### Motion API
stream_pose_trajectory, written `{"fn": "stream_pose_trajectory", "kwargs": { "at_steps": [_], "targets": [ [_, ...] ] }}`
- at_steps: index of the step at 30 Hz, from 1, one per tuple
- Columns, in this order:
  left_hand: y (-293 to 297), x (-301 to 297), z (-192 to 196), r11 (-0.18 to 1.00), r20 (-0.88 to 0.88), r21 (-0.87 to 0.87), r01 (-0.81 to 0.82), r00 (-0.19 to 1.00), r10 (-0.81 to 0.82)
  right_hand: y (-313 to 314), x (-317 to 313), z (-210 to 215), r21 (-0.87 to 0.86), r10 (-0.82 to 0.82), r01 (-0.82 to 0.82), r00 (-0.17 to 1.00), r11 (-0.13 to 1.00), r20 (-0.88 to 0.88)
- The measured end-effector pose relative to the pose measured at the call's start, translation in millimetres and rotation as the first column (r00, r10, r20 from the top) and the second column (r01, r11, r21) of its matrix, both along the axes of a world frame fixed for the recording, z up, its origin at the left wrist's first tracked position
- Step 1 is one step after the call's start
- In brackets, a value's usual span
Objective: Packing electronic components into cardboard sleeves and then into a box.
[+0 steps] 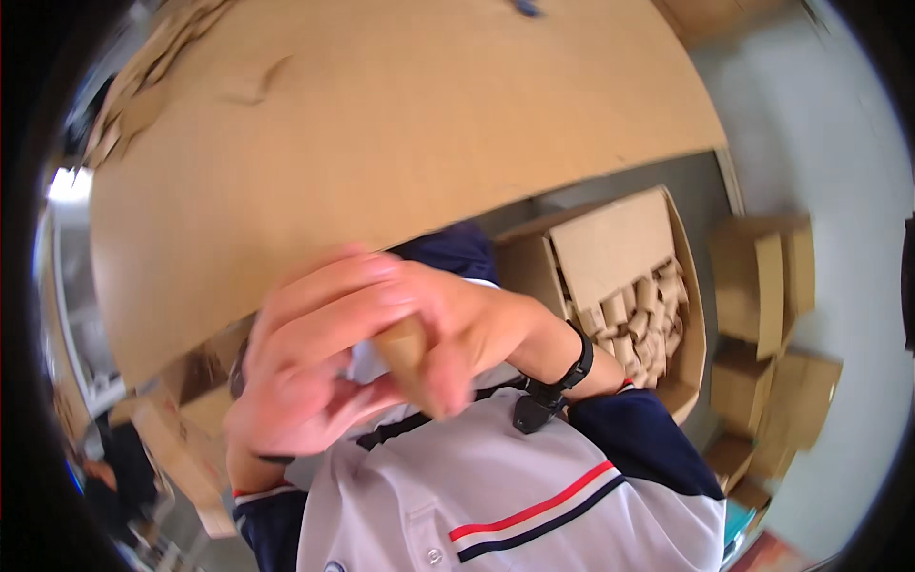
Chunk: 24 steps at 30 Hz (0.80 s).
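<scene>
In front of my chest, both hands come together round a small brown cardboard roll (404,351), blurred by motion. My right hand (467,315) is closed, with its thumb pressed along the roll's near side; its other fingers are largely hidden. My left hand (291,405) curls in from the left, its fingers bent over the roll's upper end and its thumb against the side. The fingers overlap, so the exact contact is partly hidden. A black watch (558,381) is on my right wrist.
A wide tan table (381,133) stretches ahead, with torn cardboard strips (143,95) at its far left. To my right, an open carton (691,367) holds many short cardboard rolls (643,324). Empty-looking boxes (748,296) stand by the wall; more cardboard (176,448) lies lower left.
</scene>
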<state>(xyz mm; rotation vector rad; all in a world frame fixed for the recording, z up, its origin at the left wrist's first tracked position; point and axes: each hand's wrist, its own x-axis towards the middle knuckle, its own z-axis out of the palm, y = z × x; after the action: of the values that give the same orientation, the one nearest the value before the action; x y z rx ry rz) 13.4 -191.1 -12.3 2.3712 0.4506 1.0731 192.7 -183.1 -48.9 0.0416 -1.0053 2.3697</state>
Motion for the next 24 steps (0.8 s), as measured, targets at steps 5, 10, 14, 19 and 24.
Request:
{"fn": "stream_pose_trajectory", "kwargs": {
  "at_steps": [5,10,14,19,24],
  "targets": [
    [-8,24,-28,0.934,-0.037,0.303,-0.191,0.977,0.212,-31,70,-1,0.695,-0.835,0.532,0.518,0.484,0.185],
    [6,16,-15,0.915,-0.435,0.187,-0.357,0.805,0.403,-94,248,-8,0.922,-0.552,0.020,-0.806,-0.387,-0.214],
    [24,10,-47,0.897,-0.029,-0.238,-0.372,0.926,0.376,-240,383,-116,0.953,-0.339,0.100,-0.941,-0.285,-0.003],
    [19,-43,-44,0.869,-0.553,0.151,-0.472,0.688,0.470,-305,395,-205,0.973,-0.114,0.173,-0.975,0.150,0.191],
    [11,-83,-44,0.780,-0.497,0.110,-0.616,0.645,0.580,-141,324,-101,1.000,-0.487,-0.008,-0.873,0.019,0.003]
  ]
}}
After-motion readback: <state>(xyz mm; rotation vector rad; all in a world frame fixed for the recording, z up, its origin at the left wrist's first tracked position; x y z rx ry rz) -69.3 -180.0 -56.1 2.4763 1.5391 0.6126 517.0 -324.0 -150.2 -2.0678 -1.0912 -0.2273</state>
